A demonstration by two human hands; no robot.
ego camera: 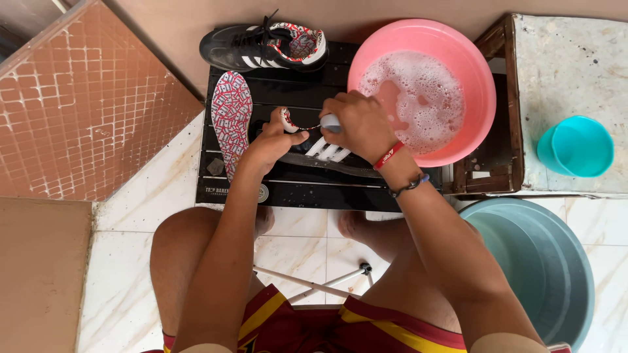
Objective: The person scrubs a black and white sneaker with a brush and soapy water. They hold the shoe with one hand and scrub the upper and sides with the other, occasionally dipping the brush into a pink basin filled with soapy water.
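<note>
Our left hand (275, 138) grips the black shoe (314, 153) mid-surface; our right hand (358, 124) closes on a brush (330, 121) just beside the pink basin (458, 59), near the surface's right edge.

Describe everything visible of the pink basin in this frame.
The pink basin is round, smooth and plastic-looking, upright, holding soapy water with white foam across most of its surface. It sits at the right end of the black slatted crate, beside a wooden stand. The right hand overlaps its left rim in this view; whether they actually touch cannot be told.
</note>
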